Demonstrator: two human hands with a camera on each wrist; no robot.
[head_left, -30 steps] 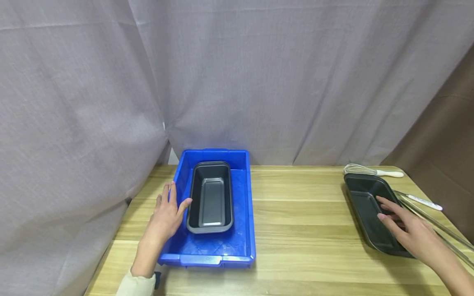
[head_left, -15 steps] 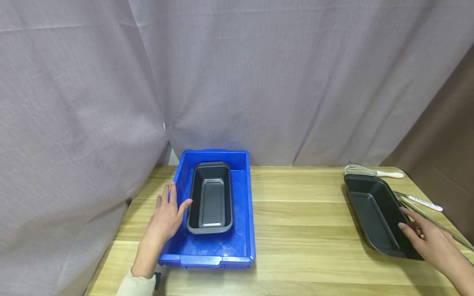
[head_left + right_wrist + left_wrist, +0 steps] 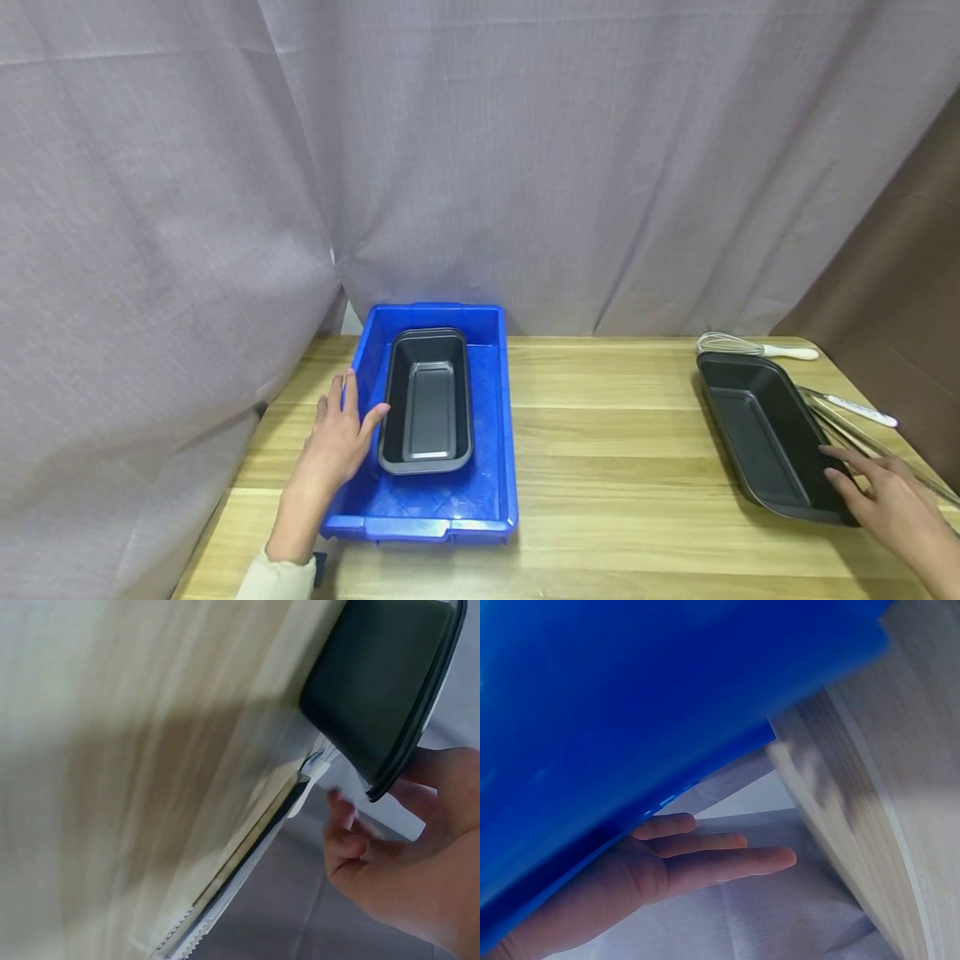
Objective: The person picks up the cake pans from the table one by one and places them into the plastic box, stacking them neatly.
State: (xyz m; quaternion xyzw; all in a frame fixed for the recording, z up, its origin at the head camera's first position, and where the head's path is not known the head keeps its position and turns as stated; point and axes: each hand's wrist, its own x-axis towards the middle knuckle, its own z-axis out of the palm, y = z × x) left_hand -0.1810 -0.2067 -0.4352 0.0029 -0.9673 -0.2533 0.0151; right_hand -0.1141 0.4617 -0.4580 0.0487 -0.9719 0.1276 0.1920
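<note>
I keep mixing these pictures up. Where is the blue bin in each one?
Head: the blue bin stands left of centre, low in the picture, a dark pan inside it.
Left wrist: the blue bin fills the upper left, large and close.
Right wrist: not in it.
Shared landmark: the wooden table shows in all three.

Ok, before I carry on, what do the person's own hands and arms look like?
The left hand and right hand are both ungloved. A plain cream sleeve shows on the left arm, with a small dark item beside its cuff, too unclear to identify. No sleeve shows on the right.
</note>
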